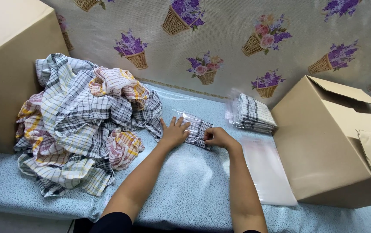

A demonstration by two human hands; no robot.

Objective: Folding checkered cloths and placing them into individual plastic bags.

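Note:
A folded black-and-white checked cloth in a clear plastic bag (pixel 196 127) lies on the blue patterned table cover (pixel 190 190). My left hand (pixel 174 133) rests flat on the bag's left part, fingers spread. My right hand (pixel 218 137) pinches the bag's right end with closed fingers. A big loose pile of checked cloths (pixel 84 121) in grey, yellow and pink lies just left of my left hand.
A stack of bagged cloths (pixel 252 113) stands behind my right hand. Empty clear bags (pixel 267 170) lie beside an open cardboard box (pixel 336 142) at the right. Another cardboard box (pixel 8 64) stands at the far left. A flower-basket patterned wall covering (pixel 237 39) runs behind.

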